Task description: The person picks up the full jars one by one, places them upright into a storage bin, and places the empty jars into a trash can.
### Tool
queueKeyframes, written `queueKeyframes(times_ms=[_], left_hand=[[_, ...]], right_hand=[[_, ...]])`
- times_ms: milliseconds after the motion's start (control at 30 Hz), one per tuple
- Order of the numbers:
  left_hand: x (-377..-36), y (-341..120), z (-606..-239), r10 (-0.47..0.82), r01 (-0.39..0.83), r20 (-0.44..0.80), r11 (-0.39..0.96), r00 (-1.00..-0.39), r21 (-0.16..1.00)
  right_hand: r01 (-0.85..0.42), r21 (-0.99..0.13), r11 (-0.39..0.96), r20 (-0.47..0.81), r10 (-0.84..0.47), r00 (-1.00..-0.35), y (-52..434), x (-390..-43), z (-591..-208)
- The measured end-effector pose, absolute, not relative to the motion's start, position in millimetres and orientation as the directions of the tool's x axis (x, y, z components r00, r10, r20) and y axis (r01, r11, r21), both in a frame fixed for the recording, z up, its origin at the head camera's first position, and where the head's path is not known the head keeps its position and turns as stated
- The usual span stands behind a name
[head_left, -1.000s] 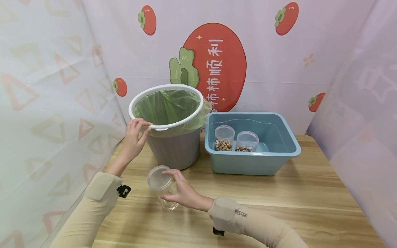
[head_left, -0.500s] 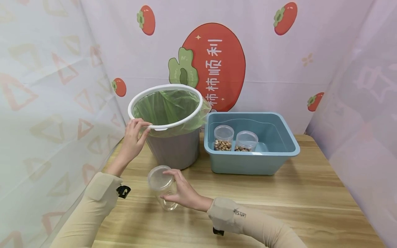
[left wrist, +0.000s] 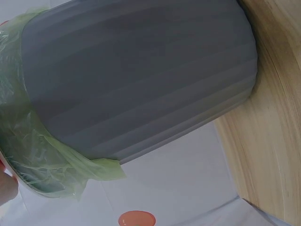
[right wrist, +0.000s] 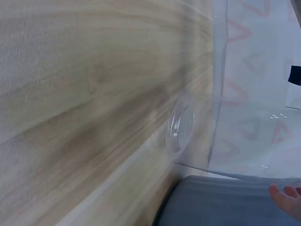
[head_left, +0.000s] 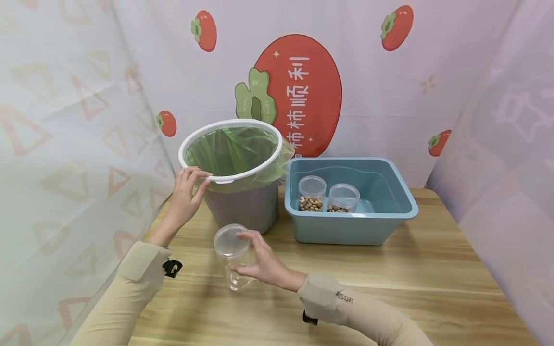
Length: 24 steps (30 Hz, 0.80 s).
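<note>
My left hand (head_left: 187,190) holds the white rim (head_left: 233,179) of a grey trash can (head_left: 246,206), fingers over the edge and thumb just below it. A green bag (head_left: 231,149) lines the can and hangs over its outside. In the left wrist view only the fingertips (left wrist: 7,187) show beside the bag. In front of the can, my right hand (head_left: 266,262) grips a clear, lidded plastic jar (head_left: 233,257) from its right side, thumb lower and fingers near the lid. The jar looks empty, and its base (right wrist: 181,127) is close over the table in the right wrist view.
To the can's right stands a blue plastic tub (head_left: 342,228). Inside it are two clear lidded jars, one (head_left: 311,194) at the left and another (head_left: 344,198) beside it, each partly filled with nuts. Printed cloth walls (head_left: 368,96) enclose the wooden table (head_left: 389,278).
The jar in my right hand has shifted slightly right and up, and stands straighter than before. My left hand stays on the can's rim.
</note>
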<state>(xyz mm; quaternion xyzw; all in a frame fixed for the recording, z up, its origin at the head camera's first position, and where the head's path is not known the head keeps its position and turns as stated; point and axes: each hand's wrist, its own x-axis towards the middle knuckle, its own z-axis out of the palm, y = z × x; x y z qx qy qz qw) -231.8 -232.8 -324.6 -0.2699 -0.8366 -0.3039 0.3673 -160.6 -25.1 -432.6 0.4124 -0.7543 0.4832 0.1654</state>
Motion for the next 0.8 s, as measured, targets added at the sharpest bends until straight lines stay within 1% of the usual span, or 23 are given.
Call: queueKeyframes(times_ms=[133,300,467,600,667,800], left_hand=[[-231,-234,-326,0.228,0.672,0.776,0.673,-0.588,0.311],[-232,-234,-327,0.226,0.669,0.776,0.675,-0.588,0.31],[-234,-234,-326,0.231,0.671,0.776,0.675,-0.587,0.307],[-234,-234,-325,0.236,0.674,0.777,0.674,-0.583,0.302],[-233,-233,-325,0.236,0.673,0.777,0.675,-0.583,0.301],[-233,-233,-325,0.235,0.672,0.775,0.675,-0.587,0.304]], right_hand=[[-0.794,-0.575,0.196,0.677,-0.431,-0.597,-20,-164,-428],[-0.787,-0.584,0.202,0.683,-0.403,-0.61,-10,-168,-416],[-0.796,-0.582,0.167,0.71,-0.374,-0.597,2,-164,-390],[-0.775,-0.608,0.168,0.699,-0.35,-0.624,12,-156,-363],[-0.761,-0.626,0.173,0.688,-0.338,-0.643,16,-155,-356],[-0.761,-0.632,0.146,0.701,-0.31,-0.642,24,-158,-347]])
